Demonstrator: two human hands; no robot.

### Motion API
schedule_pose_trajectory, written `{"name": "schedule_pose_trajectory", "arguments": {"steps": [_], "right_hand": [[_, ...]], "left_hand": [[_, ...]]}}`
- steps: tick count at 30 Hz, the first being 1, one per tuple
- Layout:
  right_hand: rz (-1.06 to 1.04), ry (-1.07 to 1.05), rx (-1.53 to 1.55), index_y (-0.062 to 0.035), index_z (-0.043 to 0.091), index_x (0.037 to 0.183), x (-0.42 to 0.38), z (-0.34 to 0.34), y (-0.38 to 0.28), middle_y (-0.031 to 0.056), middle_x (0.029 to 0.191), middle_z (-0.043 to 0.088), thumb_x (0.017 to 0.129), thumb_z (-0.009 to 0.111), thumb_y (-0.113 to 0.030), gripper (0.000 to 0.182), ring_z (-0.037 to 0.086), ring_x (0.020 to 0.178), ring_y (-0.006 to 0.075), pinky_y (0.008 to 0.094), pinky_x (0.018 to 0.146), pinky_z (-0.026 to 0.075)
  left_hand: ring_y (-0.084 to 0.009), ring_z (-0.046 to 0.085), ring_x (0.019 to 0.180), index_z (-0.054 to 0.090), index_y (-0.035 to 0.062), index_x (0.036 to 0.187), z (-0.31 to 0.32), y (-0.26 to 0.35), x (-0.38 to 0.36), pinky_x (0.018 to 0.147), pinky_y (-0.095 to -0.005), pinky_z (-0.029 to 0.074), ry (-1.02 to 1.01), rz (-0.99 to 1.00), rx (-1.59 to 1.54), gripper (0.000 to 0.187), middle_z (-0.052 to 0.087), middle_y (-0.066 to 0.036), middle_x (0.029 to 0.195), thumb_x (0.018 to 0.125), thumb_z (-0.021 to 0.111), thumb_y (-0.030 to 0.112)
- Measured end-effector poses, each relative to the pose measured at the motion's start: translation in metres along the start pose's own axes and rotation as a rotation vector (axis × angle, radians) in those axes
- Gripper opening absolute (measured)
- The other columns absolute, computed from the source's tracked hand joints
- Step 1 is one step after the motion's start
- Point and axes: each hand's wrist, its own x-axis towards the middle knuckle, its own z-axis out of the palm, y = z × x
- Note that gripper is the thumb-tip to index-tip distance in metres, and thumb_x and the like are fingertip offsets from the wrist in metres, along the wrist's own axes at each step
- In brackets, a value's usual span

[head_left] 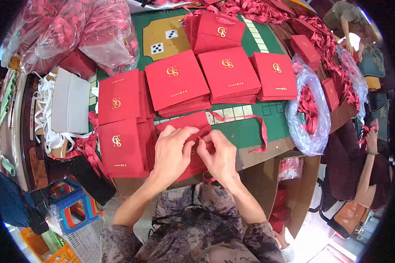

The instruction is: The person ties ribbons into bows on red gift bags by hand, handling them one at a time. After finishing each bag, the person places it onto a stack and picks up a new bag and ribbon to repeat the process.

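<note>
Both hands meet over a red paper bag (pixel 184 121) lying flat at the table's front edge. My left hand (pixel 175 148) has its fingers bent and pressed together on the bag's upper part. Close beside it on the right, my right hand (pixel 217 153) pinches a small bit of red ribbon (pixel 199 137) between thumb and forefinger. A longer red ribbon (pixel 263 127) curves over the green table mat to the right. Stacks of red bags with gold print, one of them a wide stack (pixel 175 81), stand behind and to the left of the hands.
Grey bags with white ribbons (pixel 70 103) stand at the left, below a plastic sack of red items (pixel 81 33). A plastic-wrapped ring (pixel 294 118) holds red ribbon at the right. An open cardboard box (pixel 261 179) is below the table edge. Another person's hand (pixel 371 136) is far right.
</note>
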Motion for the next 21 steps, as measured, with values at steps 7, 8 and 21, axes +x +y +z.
{"name": "schedule_pose_trajectory", "arguments": {"steps": [7,8,21], "right_hand": [[-0.12,0.038,-0.111,-0.001,0.059,0.089,0.003,0.007,0.01,0.0153,0.082,0.064,0.085,0.072,-0.008,0.015,0.063,0.067,0.0311,0.039,0.059,0.049],[-0.081,0.021,-0.055,-0.001,0.06,0.09,0.002,0.005,0.009,0.0153,0.082,0.064,0.085,0.072,-0.009,0.016,0.064,0.068,0.0314,0.0395,0.06,0.05],[-0.056,-0.105,0.028,-0.0009,0.064,0.111,0.014,-0.041,-0.005,0.0138,0.098,0.065,0.09,0.068,-0.007,0.022,0.067,0.09,0.0258,0.0353,0.077,0.054]], "left_hand": [[-0.0322,0.06,0.081,0.069,0.0069,0.106,0.009,0.003,-0.003,0.073,-0.0414,0.05,0.012,0.065,0.127,0.03,0.07,-0.011,0.092,0.078,0.068,-0.001],[-0.0318,0.062,0.082,0.069,0.0067,0.106,0.007,0.0,-0.002,0.073,-0.0412,0.051,0.001,0.038,0.065,0.028,0.07,-0.012,0.092,0.079,0.068,0.0],[-0.0267,0.069,0.088,0.069,0.0061,0.1,0.014,-0.014,-0.002,0.079,-0.0402,0.054,-0.13,-0.186,-0.101,0.032,0.073,-0.012,0.092,0.078,0.082,0.026]]}}
